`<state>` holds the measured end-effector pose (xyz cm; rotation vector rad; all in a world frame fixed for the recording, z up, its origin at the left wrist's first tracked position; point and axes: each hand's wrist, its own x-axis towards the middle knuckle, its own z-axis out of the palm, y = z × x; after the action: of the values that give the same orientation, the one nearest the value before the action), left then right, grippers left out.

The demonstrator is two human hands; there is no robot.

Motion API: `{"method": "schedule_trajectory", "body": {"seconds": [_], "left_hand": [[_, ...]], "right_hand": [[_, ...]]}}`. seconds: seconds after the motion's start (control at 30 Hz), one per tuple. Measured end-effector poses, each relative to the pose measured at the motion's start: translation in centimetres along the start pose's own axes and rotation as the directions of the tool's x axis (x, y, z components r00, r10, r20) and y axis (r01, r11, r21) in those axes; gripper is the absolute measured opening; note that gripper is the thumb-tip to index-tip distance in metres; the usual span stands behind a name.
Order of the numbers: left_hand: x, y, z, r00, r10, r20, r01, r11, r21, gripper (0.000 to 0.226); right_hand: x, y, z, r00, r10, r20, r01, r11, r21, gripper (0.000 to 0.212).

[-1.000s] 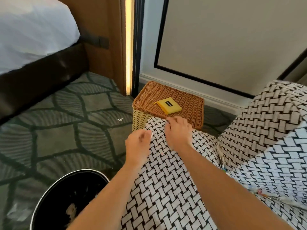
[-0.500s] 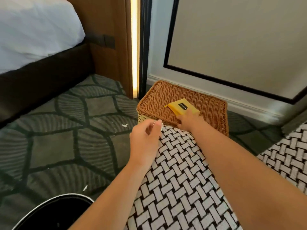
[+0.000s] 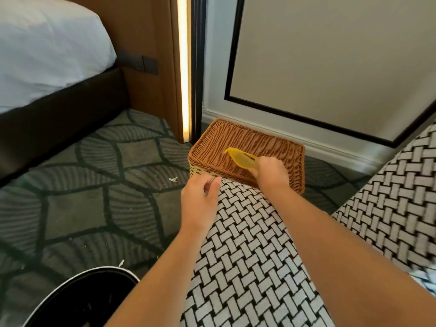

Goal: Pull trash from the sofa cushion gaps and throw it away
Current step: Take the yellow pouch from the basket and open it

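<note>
1 yellow packet [image 3: 240,158] (flat, blurred, any print unreadable) is pinched at its near end by the right hand [image 3: 271,171], whose fingers curl round it. The packet's far end tilts up off the brown wicker basket lid [image 3: 236,138] beneath it. The basket stands on the floor against the wall, just beyond the end of the sofa's black-and-white woven upholstery [image 3: 247,256], over which both forearms reach.

The left hand [image 3: 200,199] hovers at the sofa's far left edge, its fingers curled in toward the thumb; I cannot tell whether they hold anything.

A second stretch of the same woven fabric [image 3: 396,197] rises at the right. A black waste bin with a pale rim [image 3: 77,303] sits at the lower left, beside the sofa. 2 small white scraps lie on the patterned grey carpet [image 3: 82,208]: 1 near the basket [image 3: 173,179], 1 near the bin [image 3: 121,263]. A bed with white linen [image 3: 47,55] fills the upper left, next to a lit vertical light strip [image 3: 185,67].
</note>
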<state>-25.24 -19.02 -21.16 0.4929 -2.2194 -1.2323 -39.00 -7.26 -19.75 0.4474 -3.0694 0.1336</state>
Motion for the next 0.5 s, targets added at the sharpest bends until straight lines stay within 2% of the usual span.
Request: {"method": "schedule_trajectory", "body": {"seconds": [0.07, 0.13, 0.2, 0.27, 0.33, 0.4, 0.5], "left_hand": [[-0.7, 0.4, -0.5, 0.990, -0.141, -0.012, 0.139, 0.986, -0.090, 0.029], [-1.9, 1.3, -1.4, 0.960, -0.278, 0.019, 0.278, 0.948, -0.158, 0.029], [-3.2, 2.3, -2.2, 0.931, -0.356, 0.074, 0.363, 0.922, -0.133, 0.029], [-4.4, 3.9, -3.2, 0.887, -0.426, 0.179, 0.450, 0.885, -0.120, 0.030], [-5.9, 6.1, -3.7, 0.802, -0.492, 0.340, 0.560, 0.817, -0.139, 0.029], [-7.9, 8.5, -4.2, 0.742, -0.492, 0.456, 0.598, 0.793, -0.118, 0.027], [-11.5, 12.2, -4.9, 0.749, -0.391, 0.535, 0.506, 0.859, -0.081, 0.026]], "right_hand": [[-2.1, 0.8, -1.1, 1.000, -0.005, -0.027, 0.006, 1.000, 0.030, 0.027], [-4.9, 1.9, -2.6, 0.994, -0.078, -0.078, 0.079, 0.997, 0.007, 0.027], [-8.0, 2.9, -4.1, 0.970, -0.185, -0.157, 0.186, 0.983, -0.010, 0.026], [-11.2, 3.8, -5.4, 0.934, -0.284, -0.214, 0.297, 0.955, 0.028, 0.022], [-14.3, 4.8, -6.4, 0.901, -0.337, -0.274, 0.367, 0.928, 0.065, 0.017], [-16.9, 5.6, -7.4, 0.879, -0.338, -0.336, 0.388, 0.917, 0.094, 0.012], [-20.9, 6.6, -9.9, 0.858, -0.352, -0.375, 0.421, 0.899, 0.121, 0.007]]}}
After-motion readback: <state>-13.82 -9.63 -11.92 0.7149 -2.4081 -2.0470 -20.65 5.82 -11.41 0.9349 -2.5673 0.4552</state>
